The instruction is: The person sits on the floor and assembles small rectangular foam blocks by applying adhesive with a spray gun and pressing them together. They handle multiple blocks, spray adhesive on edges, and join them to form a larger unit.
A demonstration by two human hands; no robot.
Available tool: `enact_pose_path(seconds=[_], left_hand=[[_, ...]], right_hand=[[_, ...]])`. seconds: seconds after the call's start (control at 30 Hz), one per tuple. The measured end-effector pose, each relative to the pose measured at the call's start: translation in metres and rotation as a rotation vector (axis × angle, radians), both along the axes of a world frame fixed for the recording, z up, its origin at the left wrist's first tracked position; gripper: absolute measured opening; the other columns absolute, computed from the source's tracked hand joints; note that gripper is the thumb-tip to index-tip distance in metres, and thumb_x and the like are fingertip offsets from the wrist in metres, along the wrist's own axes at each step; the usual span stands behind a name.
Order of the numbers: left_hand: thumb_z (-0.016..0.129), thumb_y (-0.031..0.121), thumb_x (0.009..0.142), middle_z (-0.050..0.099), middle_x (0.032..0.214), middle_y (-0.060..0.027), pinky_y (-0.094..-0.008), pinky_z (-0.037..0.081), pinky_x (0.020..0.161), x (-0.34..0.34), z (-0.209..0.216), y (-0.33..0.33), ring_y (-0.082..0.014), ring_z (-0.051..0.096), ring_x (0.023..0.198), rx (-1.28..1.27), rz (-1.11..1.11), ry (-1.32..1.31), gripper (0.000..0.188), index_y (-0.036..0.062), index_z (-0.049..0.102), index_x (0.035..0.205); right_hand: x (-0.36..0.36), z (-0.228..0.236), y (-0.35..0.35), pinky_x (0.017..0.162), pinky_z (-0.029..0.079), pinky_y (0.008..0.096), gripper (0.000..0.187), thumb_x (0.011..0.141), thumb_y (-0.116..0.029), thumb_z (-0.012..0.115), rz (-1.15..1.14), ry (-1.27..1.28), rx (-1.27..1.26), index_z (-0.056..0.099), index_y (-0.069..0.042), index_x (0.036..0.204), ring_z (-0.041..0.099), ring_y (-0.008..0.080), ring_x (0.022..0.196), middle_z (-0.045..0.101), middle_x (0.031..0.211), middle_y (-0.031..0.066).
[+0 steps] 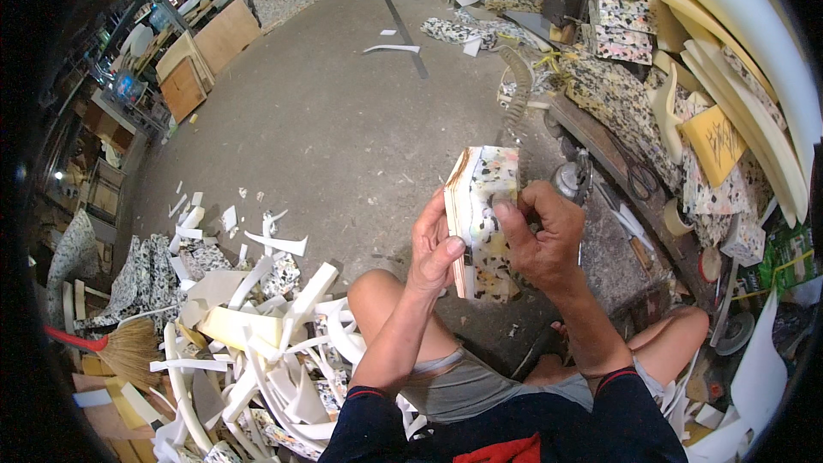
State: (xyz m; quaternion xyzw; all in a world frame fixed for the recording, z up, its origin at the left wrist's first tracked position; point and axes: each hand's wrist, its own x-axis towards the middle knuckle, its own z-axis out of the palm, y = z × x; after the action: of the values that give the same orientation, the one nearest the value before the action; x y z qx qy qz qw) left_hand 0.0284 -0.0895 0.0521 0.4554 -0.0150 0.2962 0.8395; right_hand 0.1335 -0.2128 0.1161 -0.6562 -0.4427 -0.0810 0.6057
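Observation:
A block of speckled foam (493, 240) is held up in front of me, over the floor beyond my crossed legs. Its left side shows thin cream and brown layers, bent at an angle near the top. My left hand (435, 247) grips that layered side, its thumb lying along the edge and its fingers partly hidden behind. On the opposite side my right hand (547, 236) is closed at the block's edge, with the thumb pressed on the speckled face and the index finger curled. Whatever its other fingers touch is hidden.
White and cream foam offcuts (274, 339) are heaped at left, beside a straw broom (129, 351). Scissors (641, 180) lie on a dark metal beam at right. Stacked speckled foam pieces (621, 26) and long curved foam strips (741, 120) stand behind. Wooden boards (225, 34) lean far left.

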Motion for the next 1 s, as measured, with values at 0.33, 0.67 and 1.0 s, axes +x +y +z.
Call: enact_pose_path(seconds=[0.33,0.67,1.0], left_hand=[[0.061,0.062,0.090,0.057,0.134,-0.0168,-0.0388,0.049,0.103,-0.005,-0.009,0.002,-0.0235,0.059,0.122,-0.122,0.013,0.155,0.083,-0.0024,0.044,0.140],[0.040,0.055,0.102,0.048,0.148,-0.0183,-0.0405,0.037,0.117,-0.002,-0.008,-0.001,-0.0276,0.048,0.136,-0.204,0.115,0.087,0.073,0.0004,0.036,0.150],[0.042,0.050,0.102,0.056,0.139,-0.0228,-0.0487,0.053,0.101,-0.025,-0.035,0.076,-0.0350,0.063,0.119,-0.588,-0.097,-0.128,0.066,0.0014,0.043,0.147]], right_hand=[[0.008,0.001,0.002,0.088,0.048,0.0426,0.029,0.097,-0.018,0.055,0.100,-0.092,-0.042,0.060,0.003,0.117,0.062,0.0359,0.103,0.063,0.112,0.0220],[-0.018,-0.031,0.048,0.118,0.007,0.0656,0.079,0.101,-0.048,0.035,0.133,-0.305,-0.241,0.021,0.007,0.155,0.011,0.0538,0.149,0.017,0.161,0.0335],[0.075,-0.063,0.032,0.104,0.042,0.0476,0.063,0.095,-0.051,0.058,0.192,-0.190,-0.639,0.055,-0.005,0.137,0.055,0.0388,0.124,0.054,0.137,0.0279]])
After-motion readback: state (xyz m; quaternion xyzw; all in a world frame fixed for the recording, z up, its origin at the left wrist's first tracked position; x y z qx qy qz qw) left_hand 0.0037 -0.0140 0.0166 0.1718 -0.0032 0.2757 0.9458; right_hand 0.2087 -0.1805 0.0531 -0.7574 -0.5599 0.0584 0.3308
